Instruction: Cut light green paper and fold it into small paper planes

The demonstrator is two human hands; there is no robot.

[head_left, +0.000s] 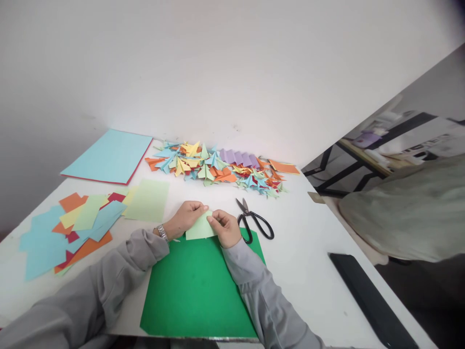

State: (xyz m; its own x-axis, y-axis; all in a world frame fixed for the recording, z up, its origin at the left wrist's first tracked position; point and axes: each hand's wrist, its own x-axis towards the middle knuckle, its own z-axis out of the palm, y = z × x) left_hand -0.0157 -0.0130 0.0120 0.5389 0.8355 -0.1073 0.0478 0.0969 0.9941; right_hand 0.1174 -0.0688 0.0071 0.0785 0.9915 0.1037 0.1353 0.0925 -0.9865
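A small pale green paper sheet (199, 229) is held up between my two hands, over the far edge of a green mat (196, 286). My left hand (187, 215), with a metal watch at the wrist, pinches its upper left part. On the right side, my right hand (225, 228) grips the same sheet between thumb and fingers. Black-handled scissors (256, 220) lie just beyond my right hand, blades slightly apart and pointing away. Another pale green sheet (148, 199) rests on the table to the left of my left hand.
Folded paper planes (203, 165) in many colours are heaped by the wall, beside purple pleated paper (240, 158). Loose coloured paper pieces (43, 237) spread at the left, below a blue sheet stack (109, 155). A black bar (370, 295) lies at the right edge.
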